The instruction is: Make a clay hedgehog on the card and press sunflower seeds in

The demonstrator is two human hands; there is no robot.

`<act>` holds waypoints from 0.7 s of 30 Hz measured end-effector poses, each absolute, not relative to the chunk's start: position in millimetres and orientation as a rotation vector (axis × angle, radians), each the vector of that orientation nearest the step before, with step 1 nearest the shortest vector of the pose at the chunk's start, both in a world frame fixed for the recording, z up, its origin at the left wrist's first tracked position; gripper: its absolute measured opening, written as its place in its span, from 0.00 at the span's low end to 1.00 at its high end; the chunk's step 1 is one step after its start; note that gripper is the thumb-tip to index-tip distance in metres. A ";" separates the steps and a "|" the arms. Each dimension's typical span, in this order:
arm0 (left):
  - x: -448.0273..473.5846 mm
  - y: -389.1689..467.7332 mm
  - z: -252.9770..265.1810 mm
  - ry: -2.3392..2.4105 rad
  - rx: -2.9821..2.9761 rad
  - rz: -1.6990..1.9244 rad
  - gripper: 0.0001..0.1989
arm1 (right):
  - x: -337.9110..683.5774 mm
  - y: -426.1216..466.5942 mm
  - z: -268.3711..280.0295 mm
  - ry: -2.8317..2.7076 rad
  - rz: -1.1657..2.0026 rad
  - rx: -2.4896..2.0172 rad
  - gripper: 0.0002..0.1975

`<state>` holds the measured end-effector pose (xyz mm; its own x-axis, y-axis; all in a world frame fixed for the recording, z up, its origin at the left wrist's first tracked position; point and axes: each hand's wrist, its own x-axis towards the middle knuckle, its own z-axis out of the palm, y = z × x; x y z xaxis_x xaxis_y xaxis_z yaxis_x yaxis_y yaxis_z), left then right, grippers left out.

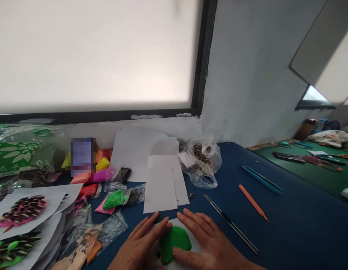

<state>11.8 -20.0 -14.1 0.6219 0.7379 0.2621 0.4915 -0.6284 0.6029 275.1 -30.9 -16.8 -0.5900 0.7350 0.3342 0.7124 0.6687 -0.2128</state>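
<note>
"Bright green, flattened lump of soft modelling clay (pixel 173 240): where does it lie?"

"On a white paper sheet (pixel 195 246) over the blue counter (pixel 297 234), between the left hand (pixel 138 243), fingers extended along its edge, and the right hand (pixel 213 242), spread wide with its thumb on the surface. Neither grips; whether the left touches is unclear."

"And good pressing?"

"Light, even thumb strokes toward the rim should keep it smooth, the left steadying the paper."

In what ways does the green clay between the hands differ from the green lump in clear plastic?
The green clay is bare, while the green lump sits inside clear plastic. The green clay lies on white paper with the right hand touching it; the green lump is untouched. Both are bright green.
</note>
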 end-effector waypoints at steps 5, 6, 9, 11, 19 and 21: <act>11.0 -20.5 -13.2 0.967 2.393 0.665 0.34 | 285.0 -29.1 -10.9 -2.545 -0.148 -0.821 0.26; 10.6 -20.4 -13.7 0.980 2.403 0.653 0.35 | 286.9 -29.2 -10.0 -2.535 -0.182 -0.778 0.26; 9.9 -19.6 -15.0 1.001 2.449 0.623 0.35 | 290.5 -29.6 -11.2 -2.543 -0.250 -0.739 0.23; 9.8 -19.0 -15.0 0.993 2.484 0.614 0.36 | 291.3 -29.7 -15.2 -2.513 -0.323 -0.717 0.21; 9.8 -17.5 -17.1 0.994 2.516 0.610 0.38 | 290.2 -29.8 -17.4 -2.485 -0.385 -0.670 0.19; 9.6 -17.3 -18.9 1.007 2.518 0.606 0.38 | 289.4 -29.8 -16.5 -2.451 -0.373 -0.649 0.20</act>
<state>9.6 -17.3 -18.9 0.6539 0.7128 0.2536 0.5579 -0.6807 0.4747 289.4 -29.8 -16.5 -0.7196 0.3652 0.5906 0.5245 0.8433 0.1176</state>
